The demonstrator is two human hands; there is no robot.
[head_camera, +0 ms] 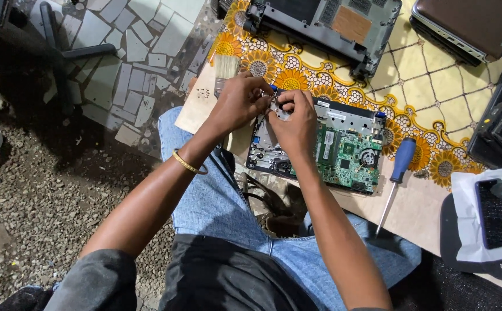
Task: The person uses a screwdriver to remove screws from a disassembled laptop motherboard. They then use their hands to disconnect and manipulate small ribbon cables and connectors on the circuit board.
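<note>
Fingers of left hand [239, 103] and right hand [294, 124] pinch a small metal part [278, 109] over the green circuit board [343, 152].

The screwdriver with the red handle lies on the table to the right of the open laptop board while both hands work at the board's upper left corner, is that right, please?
Not quite: the head view shows the screwdriver has a blue handle, not red. The rest holds: it lies on the table right of the open laptop board, while the left hand and right hand work at the board's upper left corner.

Both hands [268, 109] on perhaps a small metal part [278, 108] over opened laptop [331, 144].
</note>
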